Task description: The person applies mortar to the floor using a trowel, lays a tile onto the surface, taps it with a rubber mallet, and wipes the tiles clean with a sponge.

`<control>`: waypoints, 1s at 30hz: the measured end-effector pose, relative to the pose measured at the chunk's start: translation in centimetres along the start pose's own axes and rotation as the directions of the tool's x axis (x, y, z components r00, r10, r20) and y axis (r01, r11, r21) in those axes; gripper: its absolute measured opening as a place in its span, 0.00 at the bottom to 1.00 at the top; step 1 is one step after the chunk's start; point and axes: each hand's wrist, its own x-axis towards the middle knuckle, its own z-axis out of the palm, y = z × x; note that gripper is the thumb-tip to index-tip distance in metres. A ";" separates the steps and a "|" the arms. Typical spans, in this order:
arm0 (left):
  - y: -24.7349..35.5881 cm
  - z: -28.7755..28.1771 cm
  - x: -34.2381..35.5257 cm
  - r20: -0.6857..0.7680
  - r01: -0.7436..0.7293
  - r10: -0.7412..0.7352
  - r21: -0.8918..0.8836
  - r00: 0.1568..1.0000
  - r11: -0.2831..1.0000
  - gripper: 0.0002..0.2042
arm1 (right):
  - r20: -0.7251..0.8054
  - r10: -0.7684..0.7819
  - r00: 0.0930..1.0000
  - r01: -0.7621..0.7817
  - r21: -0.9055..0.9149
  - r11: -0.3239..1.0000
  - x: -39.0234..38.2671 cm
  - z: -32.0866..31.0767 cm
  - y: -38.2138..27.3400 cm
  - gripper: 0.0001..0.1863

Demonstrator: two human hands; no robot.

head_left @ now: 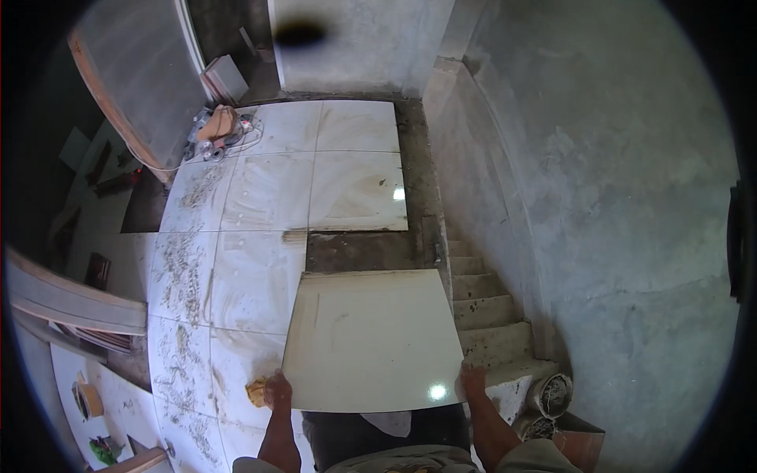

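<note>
A large white floor tile spans the space in front of my body, its far edge beside a bare grey strip of floor. My left hand grips the tile's left edge near the close corner. On the opposite edge, my right hand is closed around the tile at about the same height. The fingers under the tile are hidden. A crumpled yellow-brown thing, perhaps a sponge or cloth, shows right beside my left hand; whether I touch it cannot be made out.
Dusty laid tiles cover the floor ahead and left. Concrete stairs drop along the right, beside a grey wall. Two buckets and a brown box stand at lower right. Tools with a cable lie far left.
</note>
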 end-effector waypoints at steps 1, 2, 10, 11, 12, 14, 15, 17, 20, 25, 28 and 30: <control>0.3 1.4 0.9 -0.001 0.059 -0.060 -0.080 0.998 0.995 0.28 | 0.019 0.156 0.988 -0.157 0.105 0.982 1.4 1.2 -0.3 0.13; 0.6 2.9 1.9 -0.005 0.054 -0.055 -0.111 0.998 0.992 0.28 | 0.009 0.178 0.984 -0.178 0.097 0.979 2.9 2.3 -0.3 0.12; 3.1 17.5 14.1 -0.164 -0.359 0.401 0.233 0.901 0.904 0.09 | -0.248 -0.312 0.917 0.288 -0.128 0.949 15.5 18.4 1.9 0.20; 3.5 19.2 15.7 -0.177 -0.369 0.415 0.241 0.893 0.897 0.07 | -0.292 -0.226 0.929 0.248 0.038 0.968 16.8 20.6 1.5 0.20; 4.0 20.6 17.5 -0.194 -0.374 0.425 0.251 0.884 0.893 0.06 | -0.259 -0.072 0.963 0.132 0.224 0.965 17.8 22.0 1.7 0.20; 4.9 23.4 20.1 -0.212 -0.391 0.454 0.281 0.866 0.877 0.06 | -0.140 0.089 0.986 -0.023 0.415 0.910 19.4 24.4 1.5 0.21; 5.3 24.7 20.9 -0.223 -0.373 0.406 0.177 0.886 0.911 0.10 | -0.183 0.064 0.981 0.015 0.397 0.918 20.1 25.3 1.2 0.22; 5.9 26.2 22.6 -0.254 -0.349 0.346 0.034 0.903 0.936 0.19 | -0.245 0.050 0.968 0.038 0.341 0.939 21.1 26.9 0.2 0.23; 6.4 27.3 24.3 -0.221 -0.254 0.228 -0.098 0.948 0.962 0.24 | -0.254 0.078 0.964 0.023 0.375 0.927 21.5 28.8 -0.8 0.23; 7.3 27.4 26.1 -0.238 -0.212 0.156 -0.233 0.959 0.949 0.25 | -0.217 0.081 0.973 0.017 0.417 0.909 22.7 31.7 -2.3 0.24; 8.0 27.1 26.8 -0.251 -0.199 0.129 -0.279 0.959 0.939 0.24 | -0.200 0.113 0.973 -0.008 0.464 0.886 23.6 32.7 -2.9 0.24; 8.2 26.9 26.8 -0.241 -0.176 0.107 -0.287 0.965 0.941 0.24 | -0.186 0.118 0.975 -0.022 0.450 0.893 23.9 33.0 -3.2 0.24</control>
